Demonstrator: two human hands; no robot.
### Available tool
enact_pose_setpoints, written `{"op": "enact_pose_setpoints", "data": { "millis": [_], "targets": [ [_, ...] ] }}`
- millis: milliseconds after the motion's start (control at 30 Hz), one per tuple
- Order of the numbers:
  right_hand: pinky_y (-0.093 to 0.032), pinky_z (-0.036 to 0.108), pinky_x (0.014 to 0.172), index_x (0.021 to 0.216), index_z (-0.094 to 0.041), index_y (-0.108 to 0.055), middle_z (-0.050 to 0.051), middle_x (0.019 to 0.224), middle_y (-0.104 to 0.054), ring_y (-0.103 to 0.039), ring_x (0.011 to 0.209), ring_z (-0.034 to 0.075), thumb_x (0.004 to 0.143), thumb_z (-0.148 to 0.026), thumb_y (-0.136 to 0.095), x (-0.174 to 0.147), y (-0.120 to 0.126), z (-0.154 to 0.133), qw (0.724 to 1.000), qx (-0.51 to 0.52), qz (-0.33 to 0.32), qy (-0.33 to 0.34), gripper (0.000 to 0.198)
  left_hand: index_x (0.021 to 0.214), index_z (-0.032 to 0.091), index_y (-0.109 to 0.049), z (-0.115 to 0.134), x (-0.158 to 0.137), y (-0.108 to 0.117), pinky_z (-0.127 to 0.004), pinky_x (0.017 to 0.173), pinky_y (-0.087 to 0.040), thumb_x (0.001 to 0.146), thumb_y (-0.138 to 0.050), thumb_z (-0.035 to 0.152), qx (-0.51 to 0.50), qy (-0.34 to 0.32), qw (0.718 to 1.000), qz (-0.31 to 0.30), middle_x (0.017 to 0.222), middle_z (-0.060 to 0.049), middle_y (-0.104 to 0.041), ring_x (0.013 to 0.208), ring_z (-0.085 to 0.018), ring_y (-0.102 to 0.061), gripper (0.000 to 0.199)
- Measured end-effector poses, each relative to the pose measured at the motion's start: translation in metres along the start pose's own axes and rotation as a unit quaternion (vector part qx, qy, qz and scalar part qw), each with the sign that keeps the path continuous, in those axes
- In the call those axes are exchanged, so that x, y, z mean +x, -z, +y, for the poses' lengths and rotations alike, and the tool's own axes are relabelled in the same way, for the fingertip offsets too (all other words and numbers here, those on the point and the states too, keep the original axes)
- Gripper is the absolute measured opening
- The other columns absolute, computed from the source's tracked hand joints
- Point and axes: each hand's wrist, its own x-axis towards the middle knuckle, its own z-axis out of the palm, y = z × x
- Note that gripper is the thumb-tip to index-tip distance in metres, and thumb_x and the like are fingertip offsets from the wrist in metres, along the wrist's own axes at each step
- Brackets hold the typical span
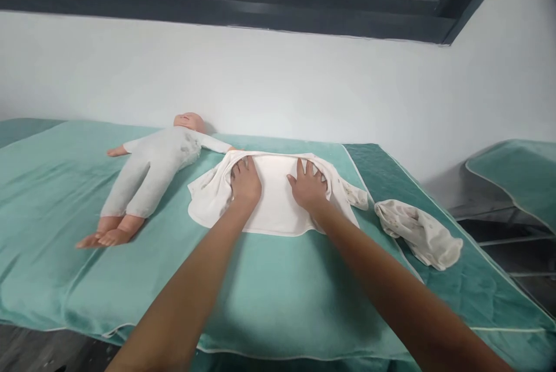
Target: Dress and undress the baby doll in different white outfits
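Note:
A small white baby top (278, 195) lies spread on the green bed cover, its front open and its inner back facing up. My left hand (247, 182) rests on its left side, fingers stretched out near the folded-back edge. On the right side lies my right hand (309, 185), flat with fingers spread, partly against the opened front panel. One sleeve (357, 195) sticks out to the right. A baby doll (158, 160) in a pale one-piece lies on its back to the left, one hand near the top's upper left corner.
A crumpled white patterned garment (419, 233) lies on the darker green mattress (473, 285) at the right. The green cover (278, 296) reaches the bed's front edge. A white wall (282, 82) stands behind, below a dark window frame (260, 10). Another green pad (521, 175) is at far right.

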Motion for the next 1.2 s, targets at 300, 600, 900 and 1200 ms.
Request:
{"op": "enact_pose_setpoints", "data": {
  "millis": [300,600,900,1200],
  "targets": [
    [-0.038,0.054,0.102,0.157,-0.02,-0.016,0.016,0.159,-0.025,-0.035,0.137,0.039,0.099,-0.051,-0.015,0.029,-0.017,0.001,0.997,0.0,0.065,0.044,0.065,0.149,-0.003,-0.028,-0.003,0.037,-0.029,-0.052,0.115,-0.025,0.09,-0.031,0.013,0.005,-0.046,0.999,-0.004,0.15,-0.03,-0.036,0.141,-0.039,-0.031,0.062],
    [-0.035,0.053,0.107,0.152,-0.012,-0.03,0.021,0.152,-0.039,-0.041,0.135,0.036,0.101,-0.043,-0.02,0.044,-0.02,0.01,0.998,-0.022,-0.05,0.034,0.061,0.144,-0.006,-0.036,-0.002,0.046,-0.031,-0.046,0.118,-0.024,0.098,-0.027,0.029,0.075,-0.025,0.995,-0.055,0.146,-0.03,-0.043,0.141,-0.036,-0.034,0.058],
    [-0.022,0.046,0.118,0.142,-0.009,-0.046,0.016,0.155,-0.038,-0.029,0.146,0.028,0.092,-0.006,-0.028,-0.026,-0.015,0.032,0.966,0.042,-0.03,0.253,0.054,0.14,0.003,-0.047,-0.001,-0.039,-0.013,-0.05,0.119,-0.025,0.1,-0.027,0.037,0.057,-0.147,0.987,-0.042,0.154,-0.02,-0.037,0.146,-0.031,-0.029,0.056],
    [-0.04,0.048,0.101,0.123,-0.01,-0.057,0.021,0.122,-0.061,-0.052,0.118,0.033,0.091,-0.042,-0.047,-0.011,-0.006,0.141,0.978,0.149,0.148,0.013,0.046,0.122,0.016,-0.063,-0.002,-0.075,0.009,-0.041,0.113,-0.039,0.101,-0.035,0.036,-0.038,-0.297,0.953,-0.048,0.137,-0.008,-0.06,0.13,-0.024,-0.051,0.04]
  ]
}}
